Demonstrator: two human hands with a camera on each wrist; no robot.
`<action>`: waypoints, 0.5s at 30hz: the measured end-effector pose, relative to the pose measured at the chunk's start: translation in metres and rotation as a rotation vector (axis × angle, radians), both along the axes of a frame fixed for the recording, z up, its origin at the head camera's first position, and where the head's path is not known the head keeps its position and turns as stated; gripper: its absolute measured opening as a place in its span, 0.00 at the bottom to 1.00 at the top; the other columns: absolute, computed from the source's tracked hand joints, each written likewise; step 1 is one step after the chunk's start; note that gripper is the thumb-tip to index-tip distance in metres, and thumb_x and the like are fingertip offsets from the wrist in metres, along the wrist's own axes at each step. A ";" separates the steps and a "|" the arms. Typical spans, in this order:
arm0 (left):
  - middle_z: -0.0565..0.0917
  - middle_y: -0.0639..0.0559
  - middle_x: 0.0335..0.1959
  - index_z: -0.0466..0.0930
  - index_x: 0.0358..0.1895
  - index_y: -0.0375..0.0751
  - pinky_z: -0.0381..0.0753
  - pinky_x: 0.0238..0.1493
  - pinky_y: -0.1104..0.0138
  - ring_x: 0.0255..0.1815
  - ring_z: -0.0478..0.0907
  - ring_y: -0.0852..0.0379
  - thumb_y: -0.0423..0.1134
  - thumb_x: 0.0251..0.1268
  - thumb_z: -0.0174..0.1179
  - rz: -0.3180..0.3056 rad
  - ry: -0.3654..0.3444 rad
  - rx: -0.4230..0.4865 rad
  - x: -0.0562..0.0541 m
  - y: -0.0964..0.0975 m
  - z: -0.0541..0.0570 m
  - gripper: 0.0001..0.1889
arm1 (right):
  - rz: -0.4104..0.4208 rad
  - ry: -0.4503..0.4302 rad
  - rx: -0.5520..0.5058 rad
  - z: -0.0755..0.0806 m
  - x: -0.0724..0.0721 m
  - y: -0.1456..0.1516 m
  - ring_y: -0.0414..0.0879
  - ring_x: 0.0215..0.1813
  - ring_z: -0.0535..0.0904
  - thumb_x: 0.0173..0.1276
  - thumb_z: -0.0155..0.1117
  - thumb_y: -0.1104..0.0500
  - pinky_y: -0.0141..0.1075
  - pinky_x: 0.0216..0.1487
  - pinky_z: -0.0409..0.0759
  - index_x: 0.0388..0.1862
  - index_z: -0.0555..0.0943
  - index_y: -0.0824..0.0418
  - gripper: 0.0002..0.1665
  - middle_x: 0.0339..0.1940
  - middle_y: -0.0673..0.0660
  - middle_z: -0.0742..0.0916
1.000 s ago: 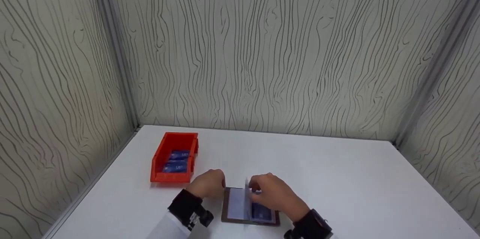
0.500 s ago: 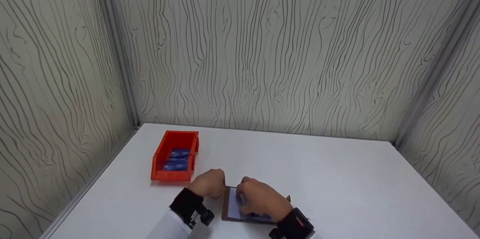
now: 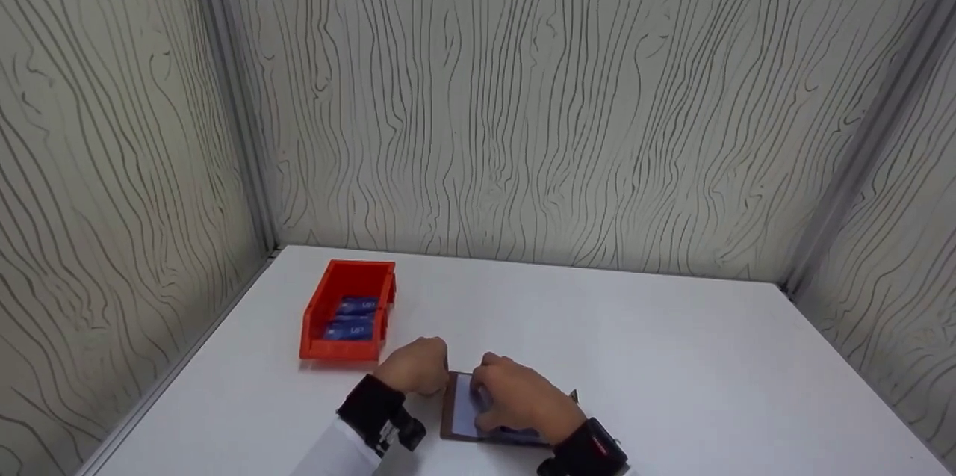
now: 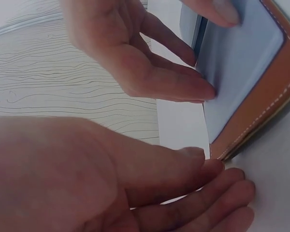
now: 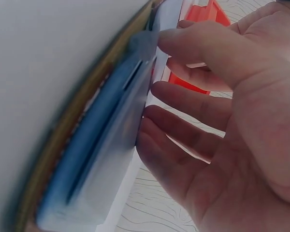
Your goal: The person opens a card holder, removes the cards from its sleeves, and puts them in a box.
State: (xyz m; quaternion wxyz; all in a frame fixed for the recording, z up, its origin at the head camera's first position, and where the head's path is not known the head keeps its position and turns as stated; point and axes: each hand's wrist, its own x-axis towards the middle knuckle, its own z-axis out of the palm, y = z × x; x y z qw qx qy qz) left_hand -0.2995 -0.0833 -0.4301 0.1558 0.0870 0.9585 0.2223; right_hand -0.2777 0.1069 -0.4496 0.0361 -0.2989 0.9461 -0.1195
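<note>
A brown leather card holder (image 3: 448,416) with white stitching lies spread on the table, as its leather border (image 4: 261,116) shows in the left wrist view. My left hand (image 3: 418,365) pinches its far left corner between thumb and forefinger. Across its middle reaches my right hand (image 3: 519,394), thumb and fingertips spread and pressing on a pale plastic page (image 4: 237,63). In the right wrist view, a clear sleeve (image 5: 118,154) stands slightly lifted beneath the fingers, with a blue card (image 5: 79,150) behind it. The right hand hides most of the holder's right half from the head camera.
A red open-front bin (image 3: 349,350) stands at the left of the white table (image 3: 672,356), holding blue printed cards (image 3: 351,329). Wood-patterned panels (image 3: 478,102) enclose the back and sides.
The upright clear page has been turned leftward by my right hand, which moved left and now presses over the holder. My left hand has stayed at the corner.
</note>
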 end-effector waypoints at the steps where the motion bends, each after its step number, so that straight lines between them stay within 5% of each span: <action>1: 0.83 0.45 0.31 0.89 0.44 0.30 0.77 0.35 0.58 0.32 0.76 0.48 0.28 0.69 0.63 -0.005 0.008 0.000 -0.001 0.000 -0.001 0.07 | 0.004 0.002 -0.004 0.000 0.000 0.000 0.36 0.39 0.71 0.52 0.87 0.56 0.32 0.41 0.80 0.47 0.90 0.59 0.23 0.39 0.45 0.80; 6: 0.78 0.47 0.24 0.86 0.33 0.32 0.69 0.28 0.61 0.25 0.71 0.51 0.27 0.66 0.61 -0.053 0.062 -0.001 -0.005 -0.005 -0.009 0.06 | 0.030 -0.008 -0.035 0.000 0.000 0.001 0.35 0.40 0.72 0.52 0.86 0.56 0.31 0.43 0.81 0.47 0.90 0.58 0.23 0.41 0.45 0.81; 9: 0.80 0.46 0.26 0.87 0.35 0.31 0.69 0.29 0.61 0.27 0.72 0.51 0.28 0.67 0.63 -0.039 0.055 0.012 0.000 -0.005 -0.001 0.05 | 0.032 -0.058 -0.030 0.002 -0.002 0.003 0.34 0.42 0.75 0.55 0.86 0.53 0.31 0.46 0.82 0.50 0.91 0.56 0.23 0.46 0.45 0.84; 15: 0.84 0.46 0.32 0.89 0.45 0.31 0.77 0.37 0.59 0.32 0.76 0.50 0.31 0.72 0.64 -0.009 0.011 -0.001 0.002 -0.004 0.004 0.07 | 0.091 -0.195 -0.085 0.019 -0.004 0.017 0.43 0.65 0.85 0.66 0.79 0.50 0.37 0.64 0.85 0.64 0.87 0.57 0.29 0.77 0.55 0.80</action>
